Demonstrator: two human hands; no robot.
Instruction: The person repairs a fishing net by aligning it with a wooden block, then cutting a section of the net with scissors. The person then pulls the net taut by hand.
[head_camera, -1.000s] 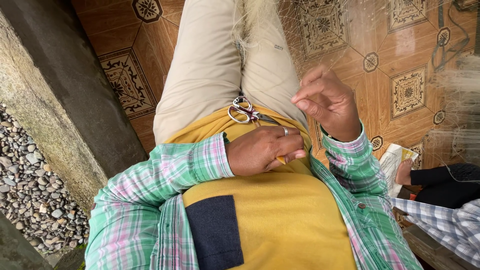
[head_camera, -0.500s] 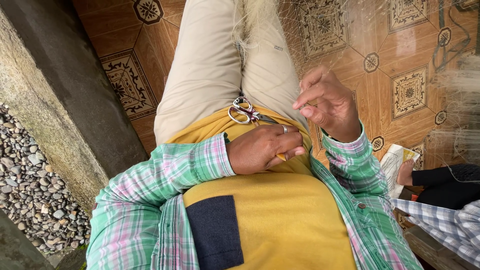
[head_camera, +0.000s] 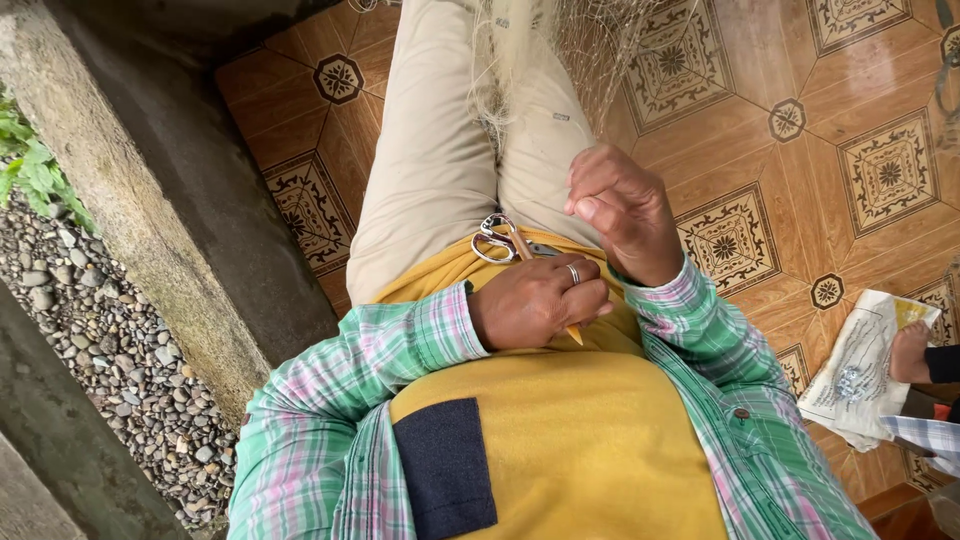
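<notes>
Left hand (head_camera: 535, 300), nearest to me, lies curled against my yellow cotton shirt (head_camera: 560, 450) at the waist, a silver ring on one finger. It is clenched around a slim wooden stick with a pale orange tip (head_camera: 573, 334), the tip poking out below the knuckles. From the top of that same fist I see the silver metal scissors with round finger loops (head_camera: 493, 240) sticking out toward my lap, their loops resting on the hem of the shirt. I cannot tell whether the fingers grip the scissors or merely lie over them.

Just beyond, my right hand (head_camera: 622, 212) hovers above my right thigh, fingers pinched together with the thumb pressed to them. What it pinches is too fine to make out, though strands of the pale, translucent fishing net (head_camera: 520, 60) run down over my beige cotton trousers (head_camera: 435, 170) toward it. Both wrists come out of the green and pink plaid shirt sleeves (head_camera: 400, 350).

Farther out, the net spreads across my legs onto the orange patterned tile floor (head_camera: 800, 130). To my right on the floor lies a crumpled white plastic bag (head_camera: 860, 375), and another person's hand (head_camera: 912, 352) rests at its edge. To my left runs a grey concrete ledge (head_camera: 150, 210), with grey gravel (head_camera: 100, 340) beyond it.
</notes>
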